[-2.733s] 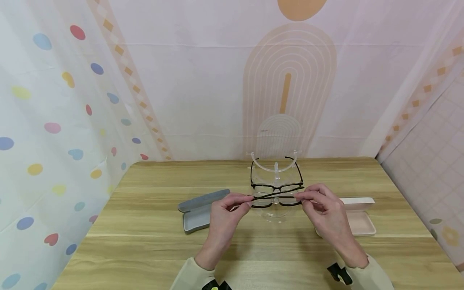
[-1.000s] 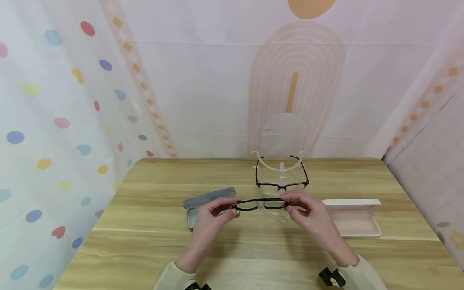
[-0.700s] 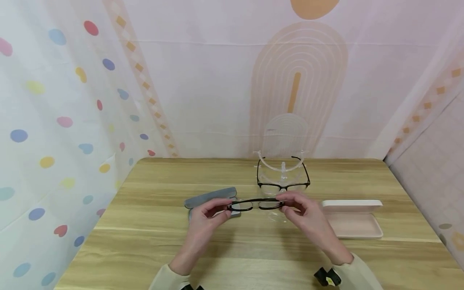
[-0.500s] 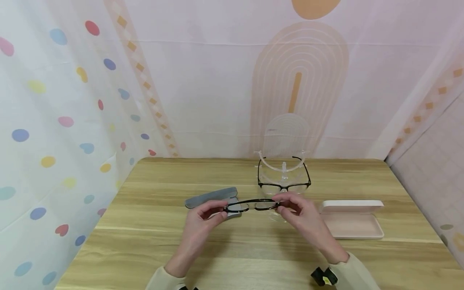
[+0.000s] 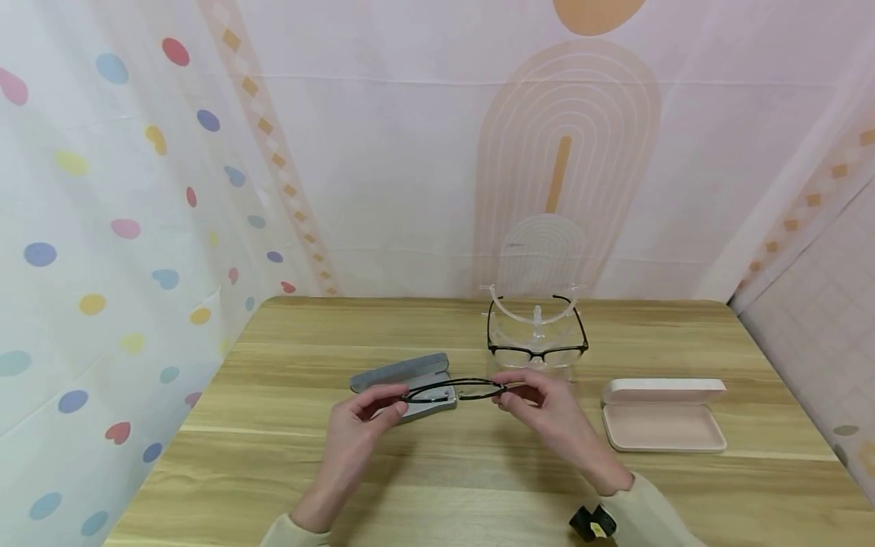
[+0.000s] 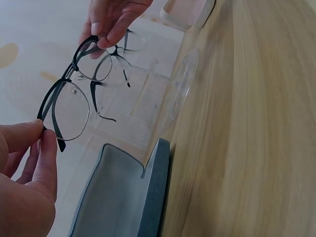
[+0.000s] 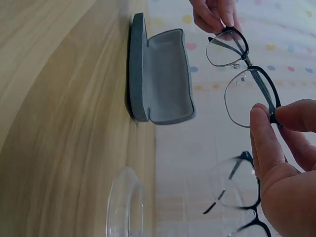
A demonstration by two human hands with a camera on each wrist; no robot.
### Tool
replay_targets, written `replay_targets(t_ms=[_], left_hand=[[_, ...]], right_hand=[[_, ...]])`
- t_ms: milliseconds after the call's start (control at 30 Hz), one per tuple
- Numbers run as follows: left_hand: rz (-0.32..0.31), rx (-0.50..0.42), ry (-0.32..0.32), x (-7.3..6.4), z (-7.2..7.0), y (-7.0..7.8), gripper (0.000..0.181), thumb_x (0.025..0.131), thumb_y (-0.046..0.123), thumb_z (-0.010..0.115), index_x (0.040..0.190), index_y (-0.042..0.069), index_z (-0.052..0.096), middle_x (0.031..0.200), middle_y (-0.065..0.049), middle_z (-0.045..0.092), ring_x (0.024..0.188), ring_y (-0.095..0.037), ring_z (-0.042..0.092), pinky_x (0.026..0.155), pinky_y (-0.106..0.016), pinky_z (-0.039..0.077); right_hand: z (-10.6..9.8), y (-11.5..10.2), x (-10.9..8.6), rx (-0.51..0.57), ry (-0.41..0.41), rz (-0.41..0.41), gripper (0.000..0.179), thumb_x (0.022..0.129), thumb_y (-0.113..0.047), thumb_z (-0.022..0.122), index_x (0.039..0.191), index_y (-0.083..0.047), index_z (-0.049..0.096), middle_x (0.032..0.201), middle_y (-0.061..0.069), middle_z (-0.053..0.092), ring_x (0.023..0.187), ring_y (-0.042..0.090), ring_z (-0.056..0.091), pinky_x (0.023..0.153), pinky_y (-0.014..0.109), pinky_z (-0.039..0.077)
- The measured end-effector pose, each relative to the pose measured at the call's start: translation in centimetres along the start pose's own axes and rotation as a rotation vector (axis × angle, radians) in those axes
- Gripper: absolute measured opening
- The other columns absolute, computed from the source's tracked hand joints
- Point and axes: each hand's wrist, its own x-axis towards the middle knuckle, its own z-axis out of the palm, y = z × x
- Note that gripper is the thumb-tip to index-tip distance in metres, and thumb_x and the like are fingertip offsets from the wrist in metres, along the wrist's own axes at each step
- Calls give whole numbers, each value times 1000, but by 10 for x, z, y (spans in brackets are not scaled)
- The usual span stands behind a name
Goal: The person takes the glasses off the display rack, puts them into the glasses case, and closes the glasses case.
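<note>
We see pale cream long sleeves on this person: the left sleeve [image 5: 295, 532] shows only a short stretch and the right sleeve [image 5: 649, 513] rather more, both well apart from the far edge of the table [image 5: 437, 501]. Beyond them the left hand [image 5: 355, 433] and the right hand [image 5: 550, 414] are bare. Against the inner side of the right sleeve we find a blocky black piece [image 5: 583, 523], angular in outline, with a small yellow mark [image 5: 597, 529]

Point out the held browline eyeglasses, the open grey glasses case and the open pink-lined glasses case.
Held browline eyeglasses [image 7: 248, 61]: right wrist view, on the bridge.
Open grey glasses case [image 7: 170, 79]: right wrist view, on its grey lining.
Open pink-lined glasses case [image 5: 664, 428]: head view, on the floor of its base.
</note>
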Motion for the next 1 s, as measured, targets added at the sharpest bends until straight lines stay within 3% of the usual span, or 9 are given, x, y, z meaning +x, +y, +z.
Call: replay_targets(t_ms=[200, 400, 667, 867, 1000], left_hand=[[-37, 41, 41, 1, -9, -3, 23, 88, -4, 77, 111, -4, 76, 105, -4, 77, 92, -8, 68, 75, -19, 56], [-43, 48, 71, 1, -19, -7, 23, 89, -3, 77, 112, -5, 76, 102, -1, 77, 91, -7, 68, 75, -19, 56], [-22, 76, 109, -2, -29, -10, 25, 89, 2, 80, 112, -5, 76, 97, 5, 77, 87, -5, 67, 73, -18, 54], [-40, 70, 129, -2, -35, -14, 24, 91, 2, 78, 114, -6, 75, 99, 6, 76, 88, -6, 68, 74, -19, 55], [-48, 57, 144, -2, -38, -16, 25, 92, 3, 77, 115, -7, 74, 99, 6, 76, 89, -6, 68, 75, -19, 55]], right_hand=[[11, 1, 5, 9, -15, 15, 27, 98, 2, 63, 125, 7, 67, 111, 25, 70, 96, 18, 73, 85, 31, 61], [21, 3, 10, -3, -9, 21, 27, 99, -2, 64, 125, 5, 68, 106, 19, 73, 97, 25, 73, 84, 31, 61], [34, 5, 19, 55, -14, 41, 27, 99, 4, 60, 125, 10, 65, 103, 19, 71, 97, 39, 71, 80, 32, 62], [39, 7, 25, -20, 7, 20, 24, 100, -1, 63, 122, 4, 70, 103, 16, 72, 86, 20, 71, 75, 38, 63], [44, 8, 28, -77, 24, -18, 22, 100, -6, 67, 121, -2, 73, 105, 18, 72, 80, 19, 69, 72, 40, 62]])
